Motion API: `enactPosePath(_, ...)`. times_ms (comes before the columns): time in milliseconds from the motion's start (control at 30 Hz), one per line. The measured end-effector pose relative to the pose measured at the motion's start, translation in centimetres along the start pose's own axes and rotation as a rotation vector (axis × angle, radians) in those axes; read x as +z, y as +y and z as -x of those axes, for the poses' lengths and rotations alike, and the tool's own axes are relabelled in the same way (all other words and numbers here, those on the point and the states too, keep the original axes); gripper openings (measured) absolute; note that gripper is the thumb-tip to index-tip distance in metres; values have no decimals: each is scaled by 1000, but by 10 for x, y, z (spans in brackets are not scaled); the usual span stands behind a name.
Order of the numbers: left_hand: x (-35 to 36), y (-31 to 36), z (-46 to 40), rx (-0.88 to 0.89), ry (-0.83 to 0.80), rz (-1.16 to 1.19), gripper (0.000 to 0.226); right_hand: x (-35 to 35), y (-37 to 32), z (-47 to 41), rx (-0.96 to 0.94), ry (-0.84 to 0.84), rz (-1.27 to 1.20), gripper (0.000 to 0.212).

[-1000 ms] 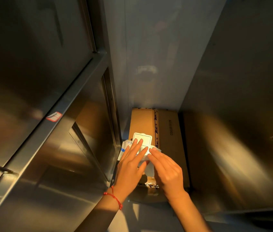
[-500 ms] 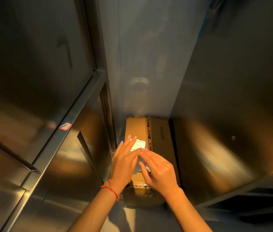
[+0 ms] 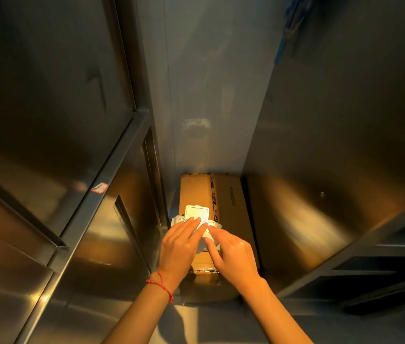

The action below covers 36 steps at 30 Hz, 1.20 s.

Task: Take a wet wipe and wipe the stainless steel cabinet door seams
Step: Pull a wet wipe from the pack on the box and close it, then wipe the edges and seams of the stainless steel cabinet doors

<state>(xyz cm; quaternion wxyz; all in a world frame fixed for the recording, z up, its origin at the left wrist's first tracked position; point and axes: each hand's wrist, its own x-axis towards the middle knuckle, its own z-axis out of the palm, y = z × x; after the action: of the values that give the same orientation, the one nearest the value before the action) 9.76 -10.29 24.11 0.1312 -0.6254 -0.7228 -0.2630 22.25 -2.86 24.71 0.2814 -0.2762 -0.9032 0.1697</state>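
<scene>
left hand (image 3: pixel 179 244) flat on wipe pack (image 3: pixel 196 214) | right hand (image 3: pixel 233 254) maybe pinching wipe (blurred)

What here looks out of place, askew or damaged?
Only small things: the cardboard box has crumpled, torn tape at its near end, and a red-edged sticker sits crooked on the steel cabinet frame. Nothing is spilled.

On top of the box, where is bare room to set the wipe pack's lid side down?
The cardboard box is bare on its right half and far end beyond the wipe pack. Its near left is crowded: left hand and right hand meet there.
</scene>
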Motion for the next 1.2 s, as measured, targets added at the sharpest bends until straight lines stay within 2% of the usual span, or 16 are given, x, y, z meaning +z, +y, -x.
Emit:
enactPosePath(167, -1, 2, 15, -17, 24, 24, 58, 3, 1, 7, -91, 2, 20, 24)
enactPosePath(433, -6, 17, 33, -62, 96, 42, 46, 7, 13, 14, -361, 78, 110, 57)
enactPosePath(600, -6, 46, 42, -192, 115, 47, 37, -8, 25, 19, -563, 83, 50, 45)
enactPosePath(700, 0, 65, 52, -257, 150, 30, 22, -16, 33, 28, -671, 93, 32, 39)
enactPosePath(767, 3, 78, 60, -308, 143, 29, 33, -17, 42, 36, -720, 98, 17, 34)
enactPosePath(867, 10, 99, 75, -393, 117, 31, 31, -15, 54, 49, -787, 116, -31, 15)
enactPosePath(967, 16, 114, 90, -450, 90, 39, 28, -14, 60, 61, -822, 96, -95, 26)
enactPosePath(1067, 17, 125, 107, -498, 72, 36, 26, -11, 63, 75, -856, 55, -131, 17)
enactPosePath(1200, 18, 134, 127, -532, 83, 64, 23, -6, 62, 88, -889, 15, -183, 19)
